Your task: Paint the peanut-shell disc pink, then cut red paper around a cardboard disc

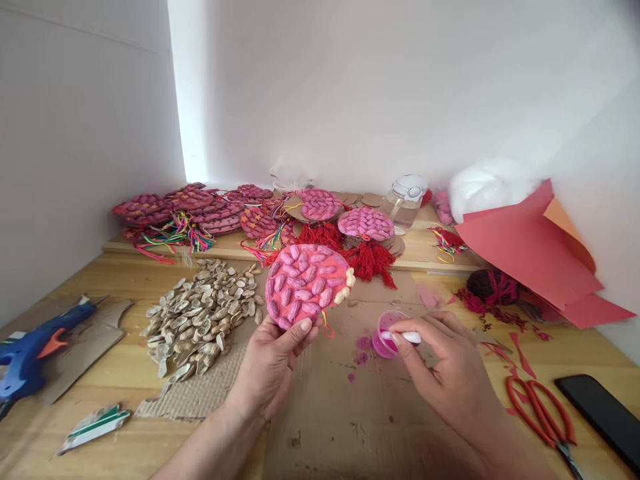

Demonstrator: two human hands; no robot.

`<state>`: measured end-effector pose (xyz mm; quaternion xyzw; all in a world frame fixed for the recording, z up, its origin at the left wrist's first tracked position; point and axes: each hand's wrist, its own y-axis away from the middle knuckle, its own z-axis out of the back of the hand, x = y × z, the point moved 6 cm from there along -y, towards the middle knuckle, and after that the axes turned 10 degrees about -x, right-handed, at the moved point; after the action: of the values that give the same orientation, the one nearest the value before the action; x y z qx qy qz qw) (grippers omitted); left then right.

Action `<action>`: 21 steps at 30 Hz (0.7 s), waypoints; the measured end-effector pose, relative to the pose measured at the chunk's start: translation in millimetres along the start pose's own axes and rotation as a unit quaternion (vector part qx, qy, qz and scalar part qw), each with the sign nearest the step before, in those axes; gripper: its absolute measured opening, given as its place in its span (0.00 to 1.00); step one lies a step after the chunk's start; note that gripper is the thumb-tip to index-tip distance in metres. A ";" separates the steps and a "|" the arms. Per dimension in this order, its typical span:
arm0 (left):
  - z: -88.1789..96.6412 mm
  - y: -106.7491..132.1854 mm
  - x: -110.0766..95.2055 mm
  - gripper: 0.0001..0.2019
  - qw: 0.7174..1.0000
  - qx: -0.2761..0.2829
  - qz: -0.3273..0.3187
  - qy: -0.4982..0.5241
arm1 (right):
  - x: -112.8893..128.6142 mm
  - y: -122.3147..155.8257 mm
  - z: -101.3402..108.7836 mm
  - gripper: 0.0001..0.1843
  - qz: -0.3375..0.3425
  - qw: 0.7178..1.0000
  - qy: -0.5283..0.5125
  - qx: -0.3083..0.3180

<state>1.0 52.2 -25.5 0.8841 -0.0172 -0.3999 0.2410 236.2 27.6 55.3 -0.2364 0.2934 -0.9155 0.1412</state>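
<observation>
My left hand (285, 350) grips the lower edge of a round disc (305, 280) covered with peanut shells, thumb on the front. Most shells on it are painted pink over a red-pink base, and a few at the right edge (345, 287) are plain pale. A yellow and red cord loop (327, 325) hangs from its bottom. My right hand (440, 353) pinches a small white rod (407, 337) over a clear plastic cup (385, 330) of magenta paint. My fingers hide part of the rod, and its exact kind is unclear.
Peanut shell halves (205, 313) lie piled at left, near a blue glue gun (30, 360). Finished discs with tassels (210, 213) line the back ledge beside a water bottle (407, 200). Red paper (530, 253), red-handled scissors (543, 410) and a black phone (600, 413) are at right.
</observation>
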 end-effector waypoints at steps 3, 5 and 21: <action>1.6 -0.1 -0.8 0.19 1.000 0.000 -0.012 -0.020 | 0.9 -1.2 4.1 0.03 0.007 1.000 -0.003 -0.008; 2.8 -0.4 -1.4 0.20 0.999 -0.001 -0.025 -0.035 | 0.0 -3.7 11.0 0.03 0.005 0.999 -0.013 -0.031; -2.5 6.2 -5.1 0.25 0.993 0.022 -0.059 -0.101 | 12.9 -16.6 61.9 0.07 -0.069 0.973 -0.140 -0.169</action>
<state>0.3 48.9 -17.8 0.8440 0.0022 -0.5000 0.1940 255.2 6.5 114.1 -0.4020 0.4041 -0.8182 0.0753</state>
